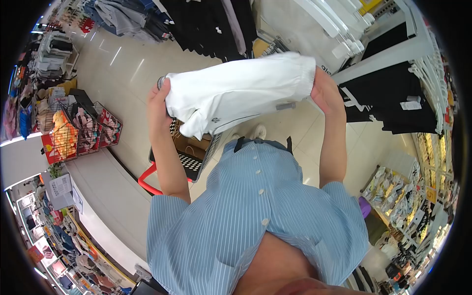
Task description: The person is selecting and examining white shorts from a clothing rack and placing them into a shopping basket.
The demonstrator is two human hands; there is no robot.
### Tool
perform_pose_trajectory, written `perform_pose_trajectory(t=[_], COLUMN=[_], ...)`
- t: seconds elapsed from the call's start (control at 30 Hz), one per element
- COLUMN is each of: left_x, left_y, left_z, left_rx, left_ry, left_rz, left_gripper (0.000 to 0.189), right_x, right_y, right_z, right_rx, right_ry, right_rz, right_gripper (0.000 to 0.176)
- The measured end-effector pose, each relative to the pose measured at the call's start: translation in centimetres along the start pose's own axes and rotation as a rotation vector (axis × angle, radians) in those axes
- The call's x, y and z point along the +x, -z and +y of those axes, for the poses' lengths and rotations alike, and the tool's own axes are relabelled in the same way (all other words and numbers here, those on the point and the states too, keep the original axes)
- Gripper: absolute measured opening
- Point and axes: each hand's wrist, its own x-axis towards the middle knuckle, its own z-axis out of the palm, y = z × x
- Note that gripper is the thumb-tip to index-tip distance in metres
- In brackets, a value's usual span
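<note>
A white garment [241, 91] is stretched out level in front of my body, with a gathered edge at its right end and a small dark print near its lower side. My left hand [159, 104] is closed on its left end, the thumb lying on top. At the gathered edge, my right hand [326, 92] grips the other end, its fingertips hidden behind the cloth. A corner of the fabric hangs down close to my left hand. The folds hide what kind of garment it is.
Below my left forearm stands a shopping cart [196, 162] with a red handle. Black clothes [211, 27] hang ahead, and more black clothes [393, 93] hang at the right. Wire baskets [83, 128] of goods stand left, beside a long grey counter [105, 189].
</note>
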Motion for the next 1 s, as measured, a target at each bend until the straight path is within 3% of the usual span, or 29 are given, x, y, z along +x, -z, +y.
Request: perform_pose_trajectory(t=[0.03, 0.1, 0.17, 0.2, 0.3, 0.33, 0.43, 0.53, 0.63, 0.73, 0.9, 1.0], left_x=[-0.7, -1.1, 0.5, 1.2, 3.6, 4.4, 2.7, 1.8, 0.9, 0.3, 2.3, 1.6], left_y=[-0.4, 0.2, 1.7, 2.9, 8.9, 9.7, 8.6, 10.4, 10.7, 10.0, 12.0, 11.1], left_z=[1.0, 1.3, 0.1, -0.1, -1.3, -1.6, -1.5, -4.3, -9.6, -13.8, -13.2, -7.3], left_rx=[-0.059, -0.226, -0.445, -0.43, -0.476, -0.379, -0.329, -0.547, -0.473, -0.28, -0.015, 0.037], left_ry=[0.008, 0.1, 0.275, 0.304, 0.339, 0.412, 0.374, 0.437, 0.511, 0.587, 0.272, 0.186], left_rz=[-0.017, -0.004, 0.06, 0.098, 0.133, 0.222, 0.288, -0.1, -0.175, -0.009, -0.043, -0.067], left_gripper=[0.028, 0.03, 0.032, 0.035, 0.038, 0.046, 0.052, 0.057, 0.055, 0.049, 0.053, 0.049], right_x=[0.0, 0.3, -0.2, 0.2, 0.1, -0.1, -0.9, -2.0, -2.9, -4.3, -7.0, -7.7], right_y=[-0.7, -0.1, -3.8, -3.8, -5.0, -5.5, -7.9, -8.8, -10.5, -11.8, -11.2, -10.0], right_z=[0.1, 3.1, 6.2, 8.4, 7.8, 7.2, 7.0, 7.7, 8.7, 9.8, 9.1, 9.2], right_rx=[0.11, -0.642, -0.729, -0.638, -0.488, -0.619, -0.592, -0.506, -0.44, -0.508, -0.761, -0.788], right_ry=[0.072, 0.037, -0.007, 0.099, -0.067, -0.109, -0.033, 0.014, 0.014, 0.024, 0.067, 0.069], right_rz=[-0.06, -0.105, -0.057, 0.012, 0.031, 0.078, 0.103, 0.178, 0.227, 0.256, 0.467, 0.526], right_gripper=[0.049, 0.062, 0.067, 0.065, 0.055, 0.052, 0.049, 0.045, 0.043, 0.043, 0.044, 0.049])
